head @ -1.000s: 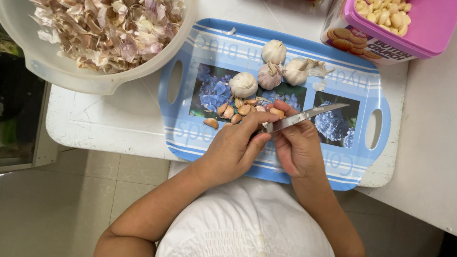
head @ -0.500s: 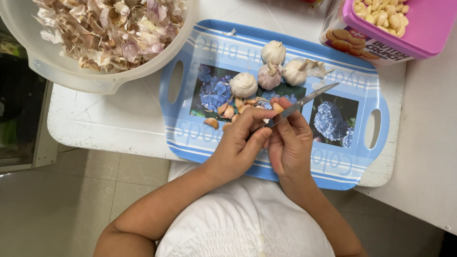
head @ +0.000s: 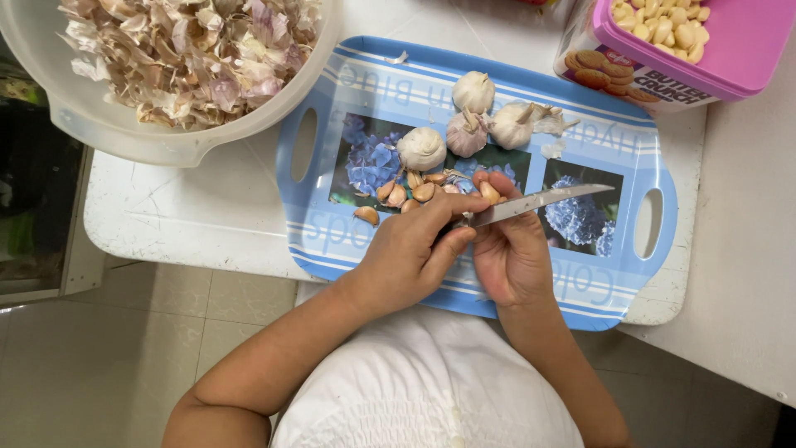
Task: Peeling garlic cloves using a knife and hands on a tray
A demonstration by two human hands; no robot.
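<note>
My left hand (head: 410, 253) is closed around the handle of a knife (head: 543, 202), whose blade points right over the blue flower-print tray (head: 332, 236). Close beside it, my right hand (head: 514, 261) pinches a garlic clove (head: 489, 192) at its fingertips, right by the blade's base. Loose unpeeled cloves (head: 396, 196) lie on the tray just beyond my hands. Several whole garlic bulbs (head: 421, 148) sit further back on the tray.
A large white bowl (head: 108, 133) full of dry garlic skins stands at the back left. A pink tub (head: 738, 66) of peeled cloves rests on a biscuit box at the back right. The tray lies on a white table (head: 166, 224) above a tiled floor.
The blade tipped up to the right half a second ago and now lies flatter again. Both hands stay together over the tray's near side.
</note>
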